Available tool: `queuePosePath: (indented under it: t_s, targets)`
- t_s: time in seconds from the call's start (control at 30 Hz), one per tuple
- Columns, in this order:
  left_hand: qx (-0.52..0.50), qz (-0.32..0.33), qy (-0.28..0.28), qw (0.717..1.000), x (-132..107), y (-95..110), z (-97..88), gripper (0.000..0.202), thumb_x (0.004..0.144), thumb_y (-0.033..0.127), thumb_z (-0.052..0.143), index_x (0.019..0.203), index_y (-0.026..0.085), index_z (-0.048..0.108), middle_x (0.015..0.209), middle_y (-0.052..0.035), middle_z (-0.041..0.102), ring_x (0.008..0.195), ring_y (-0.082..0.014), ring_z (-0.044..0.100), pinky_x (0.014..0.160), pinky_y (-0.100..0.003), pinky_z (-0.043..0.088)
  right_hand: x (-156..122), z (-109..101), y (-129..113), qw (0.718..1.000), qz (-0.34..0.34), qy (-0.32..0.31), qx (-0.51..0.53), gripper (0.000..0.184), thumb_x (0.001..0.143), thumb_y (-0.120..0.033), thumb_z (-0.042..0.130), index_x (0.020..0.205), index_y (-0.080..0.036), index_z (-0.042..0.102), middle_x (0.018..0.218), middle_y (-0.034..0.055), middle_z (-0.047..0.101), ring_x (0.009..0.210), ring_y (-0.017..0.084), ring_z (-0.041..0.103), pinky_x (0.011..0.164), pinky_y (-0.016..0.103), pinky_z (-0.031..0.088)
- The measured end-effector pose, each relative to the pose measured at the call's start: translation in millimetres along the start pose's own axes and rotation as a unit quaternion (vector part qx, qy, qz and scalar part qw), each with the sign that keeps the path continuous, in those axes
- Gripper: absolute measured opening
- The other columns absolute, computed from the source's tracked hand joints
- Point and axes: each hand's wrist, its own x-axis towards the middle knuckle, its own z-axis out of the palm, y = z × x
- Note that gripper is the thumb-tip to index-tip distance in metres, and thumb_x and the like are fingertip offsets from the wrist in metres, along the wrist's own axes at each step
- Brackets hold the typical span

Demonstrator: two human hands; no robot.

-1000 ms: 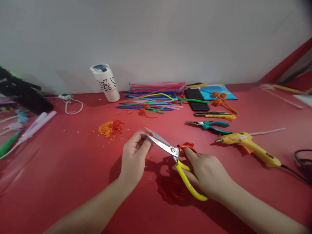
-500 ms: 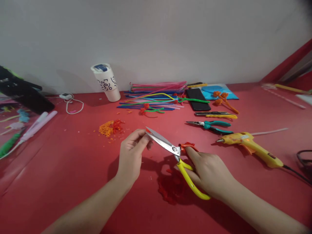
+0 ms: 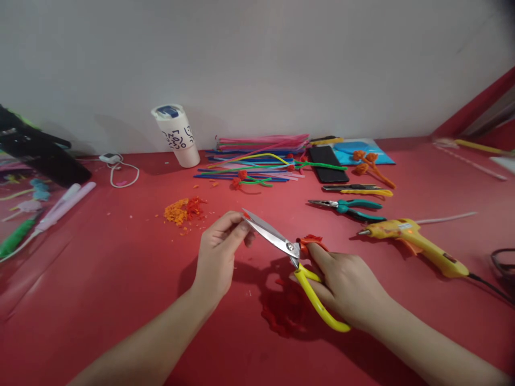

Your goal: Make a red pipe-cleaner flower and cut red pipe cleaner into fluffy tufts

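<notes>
My left hand (image 3: pixel 221 249) pinches a small red piece (image 3: pixel 247 215), mostly hidden by the fingers, at the tips of the scissors (image 3: pixel 271 233). My right hand (image 3: pixel 346 281) is wrapped round the scissors' handles. One loop is yellow; around the other shows a ragged orange-red covering (image 3: pixel 311 240), partly hidden by the fingers. The blades point up and left, nearly together. Below them on the table lies a dark red fuzzy coil (image 3: pixel 284 311). Orange clippings (image 3: pixel 176 212) and red clippings (image 3: pixel 196 206) form a small heap beyond my left hand.
A white tumbler (image 3: pixel 177 139) stands by the wall. Behind my hands lie several coloured pipe cleaners (image 3: pixel 257 147) and a black phone (image 3: pixel 328 165). On the right are green-handled pliers (image 3: pixel 358 205) and a yellow glue gun (image 3: pixel 422 246); a pink hair-straightener-like tool (image 3: pixel 66 206) lies left.
The whole view has shifted very slightly. Both hands and the scissors keep nearly the same pose, with the red piece still at the blade tips.
</notes>
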Motion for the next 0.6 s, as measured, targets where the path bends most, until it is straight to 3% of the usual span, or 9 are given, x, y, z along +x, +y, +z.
queuePosePath:
  t_s: [0.6]
  targets:
    - [-0.038,-0.021,0.010,0.999,0.5,1.0,1.5,0.005,0.073,0.019,0.061,0.072,0.019,0.066,0.063,0.0019,0.056,0.057,-0.0077,0.050,0.053,-0.020,0.041,0.4,2.5,0.1,1.000,-0.005,0.006,-0.010,0.039,0.087,-0.050,0.027,0.073,-0.019,0.045,0.045,0.0015,0.055,0.038,0.017,0.052,0.042,0.026,0.018]
